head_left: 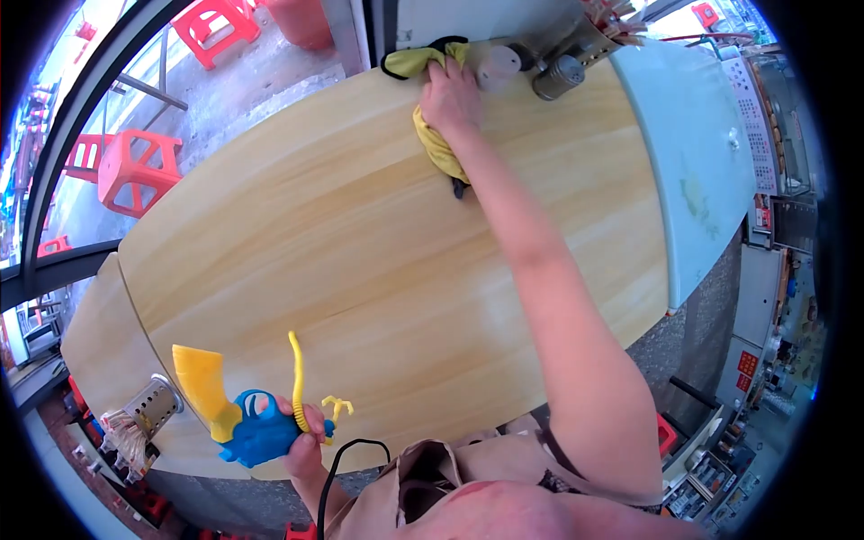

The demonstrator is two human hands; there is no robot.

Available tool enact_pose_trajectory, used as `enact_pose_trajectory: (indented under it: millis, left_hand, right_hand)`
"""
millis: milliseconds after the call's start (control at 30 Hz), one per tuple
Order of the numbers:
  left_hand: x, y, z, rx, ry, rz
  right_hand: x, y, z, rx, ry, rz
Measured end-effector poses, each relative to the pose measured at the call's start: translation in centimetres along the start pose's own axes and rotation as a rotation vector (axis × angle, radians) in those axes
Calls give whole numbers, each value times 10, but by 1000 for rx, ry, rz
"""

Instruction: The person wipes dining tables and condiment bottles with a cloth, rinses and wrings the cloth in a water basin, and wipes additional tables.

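At the far edge of the wooden table, my right hand presses down on a yellow cloth with dark trim. Part of the cloth bunches beyond my fingers, and part trails back under my wrist. My left hand is closed around a blue-and-yellow plastic device over the near left edge. This device has a looped blue handle, a flared yellow end, a ribbed yellow tube and a small yellow claw-like piece; its exact kind I cannot make out. A translucent container stands just right of my right hand.
A metal canister is beside the container. At the left, a perforated metal holder lies near wrapped sticks. The light-blue tabletop adjoins on the right. Red stools stand outside beyond the window frame. A black cable runs by my left forearm.
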State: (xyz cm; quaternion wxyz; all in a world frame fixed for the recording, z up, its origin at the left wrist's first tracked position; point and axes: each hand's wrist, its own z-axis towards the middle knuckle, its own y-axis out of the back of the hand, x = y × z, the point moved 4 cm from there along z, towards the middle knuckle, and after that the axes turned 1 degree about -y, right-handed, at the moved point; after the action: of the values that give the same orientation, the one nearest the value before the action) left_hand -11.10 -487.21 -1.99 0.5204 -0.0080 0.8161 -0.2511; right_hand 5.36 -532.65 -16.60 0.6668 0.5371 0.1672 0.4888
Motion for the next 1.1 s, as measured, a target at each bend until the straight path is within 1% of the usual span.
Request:
enact_pose_trajectory:
  millis: [67, 133, 200, 267, 333, 367, 433, 500, 567, 600, 633, 667, 700, 733, 767, 833, 867, 933, 967, 1033, 1067, 1100]
  left_hand:
    - [1, -16, -2, 4, -7, -5]
    - [6, -30, -6, 6, -38, 9]
    - [12, -35, -5, -234, 31, 360]
    - [25, -35, 15, -246, 36, 637]
    - [20, -60, 43, -65, 10, 1062]
    - [24, -69, 54, -65, 10, 1064]
    - [29, -105, 73, 71, -392, 1449]
    - [29, -148, 92, 7, -622, 1484]
    - [55, -175, 133, 24, -591, 992]
    - [72, -202, 161, 49, -523, 749]
    - [86, -234, 190, 17, -481, 663]
    - [98, -267, 223, 71, -632, 611]
    - [107, -297, 252, 68, -679, 656]
    - [116, -322, 271, 65, -724, 701]
    - [122, -340, 278, 67, -723, 701]
    - [129, -366, 289, -15, -687, 892]
    - [138, -369, 296, -15, -685, 900]
    - [152, -370, 308, -29, -745, 1061]
    - [153, -371, 309, -25, -743, 1069]
    - [154, -370, 313, -40, -650, 1119]
    - [151, -370, 308, -38, -650, 1125]
    - [142, -370, 297, -93, -736, 1119]
  right_hand:
    - [1, -4, 0, -30, -34, -35]
    - [-15, -5, 2, -63, -31, -23]
    - [-23, 1, 5, -97, -19, -21]
    - [-34, 6, 2, -17, -45, 3]
    - [-36, 13, 1, -3, -68, 26]
    - [-38, 15, 0, 13, -92, 48]
    - [-40, 12, -4, -14, -111, 31]
    - [-43, 15, -10, -45, -146, 15]
    - [-32, 19, -22, -12, 57, 3]
    - [-33, 23, -25, -13, 54, 5]
    - [-36, 29, -29, -32, 32, 259]
    - [-28, 35, -31, -46, 125, -370]
    - [-19, 41, -34, -125, 217, -995]
    - [-18, 34, -31, -109, 259, -1760]
    - [-16, 29, -30, -144, 384, -2512]
    - [-23, -11, -29, -163, 415, -1754]
    - [-26, -29, -29, -164, 409, -1371]
    - [-26, -37, -27, -160, 386, -982]
    - [-24, -36, -29, -175, 375, -922]
    - [-27, -36, -27, -191, 360, -859]
    - [-35, -32, -21, -186, 268, -424]
    - [-47, -29, -12, -178, 173, 8]
